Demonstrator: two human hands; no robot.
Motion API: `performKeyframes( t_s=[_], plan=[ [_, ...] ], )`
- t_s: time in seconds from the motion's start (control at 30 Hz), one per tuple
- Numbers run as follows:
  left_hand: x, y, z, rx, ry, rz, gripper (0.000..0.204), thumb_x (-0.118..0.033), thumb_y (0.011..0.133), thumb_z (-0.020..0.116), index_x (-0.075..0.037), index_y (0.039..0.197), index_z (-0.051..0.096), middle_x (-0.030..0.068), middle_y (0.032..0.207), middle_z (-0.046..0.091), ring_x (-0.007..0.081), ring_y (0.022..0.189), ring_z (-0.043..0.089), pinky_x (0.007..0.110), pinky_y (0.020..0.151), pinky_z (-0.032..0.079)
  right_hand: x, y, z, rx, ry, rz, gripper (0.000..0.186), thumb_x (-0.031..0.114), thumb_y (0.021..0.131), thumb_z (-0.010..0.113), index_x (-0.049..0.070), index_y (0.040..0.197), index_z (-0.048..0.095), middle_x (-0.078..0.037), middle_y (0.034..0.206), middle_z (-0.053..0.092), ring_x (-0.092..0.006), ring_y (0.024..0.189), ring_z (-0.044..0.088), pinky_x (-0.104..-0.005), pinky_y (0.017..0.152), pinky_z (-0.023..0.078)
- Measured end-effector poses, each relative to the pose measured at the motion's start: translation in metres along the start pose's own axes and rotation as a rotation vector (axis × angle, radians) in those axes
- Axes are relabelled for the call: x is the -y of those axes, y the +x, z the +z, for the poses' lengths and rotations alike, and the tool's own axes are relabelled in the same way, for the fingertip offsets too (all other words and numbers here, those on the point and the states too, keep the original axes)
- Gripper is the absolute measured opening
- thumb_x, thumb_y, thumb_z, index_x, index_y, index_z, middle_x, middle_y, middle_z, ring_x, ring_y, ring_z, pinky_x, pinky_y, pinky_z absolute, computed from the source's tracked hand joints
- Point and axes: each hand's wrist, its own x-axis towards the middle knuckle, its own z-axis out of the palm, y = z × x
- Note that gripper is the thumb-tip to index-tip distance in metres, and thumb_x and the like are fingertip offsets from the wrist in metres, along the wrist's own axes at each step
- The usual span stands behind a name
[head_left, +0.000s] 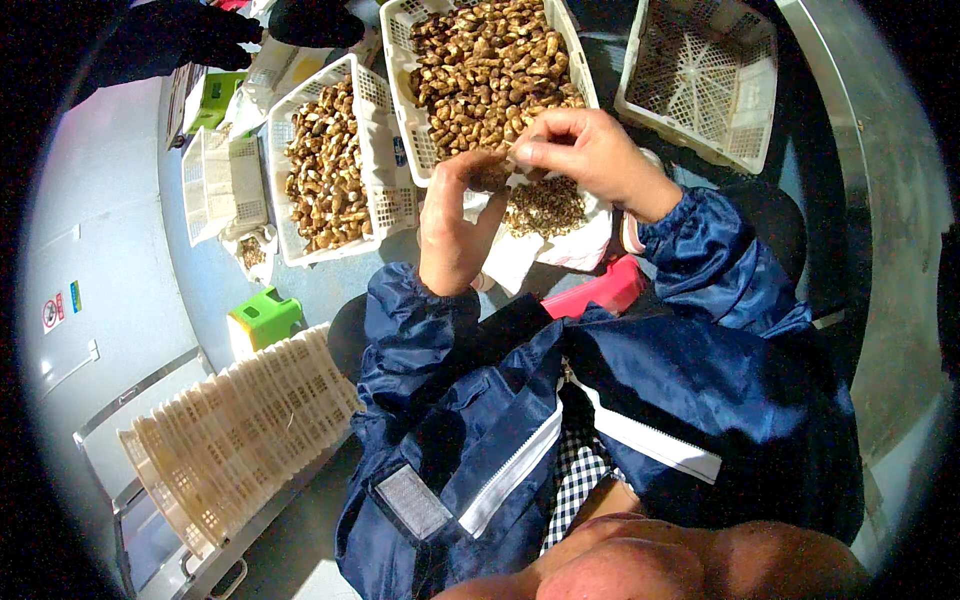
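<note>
My left hand (pixel 455 225) is closed around a brownish thing (pixel 488 175), which looks like a mushroom but is partly hidden by my fingers. My right hand (pixel 585 155) meets it from the right, thumb and forefinger pinched together; what they hold, if anything, is too small to make out. Just under both hands, a heap of small brown trimmings (pixel 545 207) lies on a white bag (pixel 575 245). Beyond them stands a white plastic crate (pixel 400 60) full of brown-capped, pale-stemmed mushrooms (pixel 490 75).
Left of it is a second crate (pixel 378 95) of mushrooms. A crate with a bare mesh bottom (pixel 700 75) stands far right. Near left are a green stool (pixel 265 318) and a tall stack of nested crates (pixel 250 420). A pink object (pixel 600 290) lies before me. Another person's dark sleeve (pixel 170 45) shows far left.
</note>
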Motion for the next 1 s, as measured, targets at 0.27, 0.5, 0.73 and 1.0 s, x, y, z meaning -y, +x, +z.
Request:
performKeyframes(
  t_s=[0.27, 0.5, 0.73, 1.0],
  plan=[
    [-0.008, 0.0, -0.003, 0.133, -0.742, -0.584, 0.037, -0.017, 0.097, 0.051, 0.001, 0.128, 0.048, 0.0039, 0.1, 0.06, 0.0095, 0.084, 0.055, 0.023, 0.073, 0.044, 0.006, -0.002, 0.003, -0.05, -0.3, -0.192, 0.015, 0.015, 0.091, 0.062, 0.001, 0.09, 0.065, 0.0, 0.083, 0.064, -0.0054, 0.075, 0.056, -0.0212, 0.069, 0.045],
    [0.0, -0.003, -0.003, 0.069, -0.864, -0.564, 0.033, -0.016, 0.096, 0.053, 0.002, 0.123, 0.052, 0.0041, 0.1, 0.06, 0.0101, 0.082, 0.055, 0.023, 0.072, 0.046, 0.004, 0.0, 0.002, -0.023, -0.169, -0.235, 0.014, 0.015, 0.088, 0.064, 0.0, 0.087, 0.064, -0.001, 0.083, 0.063, -0.0094, 0.079, 0.058, -0.0252, 0.07, 0.046],
    [-0.003, -0.004, -0.004, 0.055, -0.828, -0.533, 0.035, -0.01, 0.092, 0.06, 0.002, 0.123, 0.052, 0.0053, 0.099, 0.06, 0.0115, 0.083, 0.056, 0.024, 0.074, 0.046, 0.01, -0.003, 0.005, -0.053, -0.018, -0.081, 0.015, 0.015, 0.087, 0.066, 0.0, 0.086, 0.064, -0.003, 0.088, 0.064, -0.0093, 0.079, 0.057, -0.0244, 0.073, 0.045],
    [-0.008, -0.003, -0.002, 0.038, -0.776, -0.477, 0.041, 0.001, 0.085, 0.065, 0.003, 0.124, 0.051, 0.0042, 0.105, 0.058, 0.0082, 0.091, 0.055, 0.022, 0.079, 0.045, 0.011, -0.002, 0.006, -0.028, -0.084, -0.143, 0.017, 0.016, 0.088, 0.065, 0.001, 0.081, 0.062, -0.001, 0.09, 0.063, -0.0065, 0.079, 0.054, -0.0232, 0.071, 0.044]
  ],
)
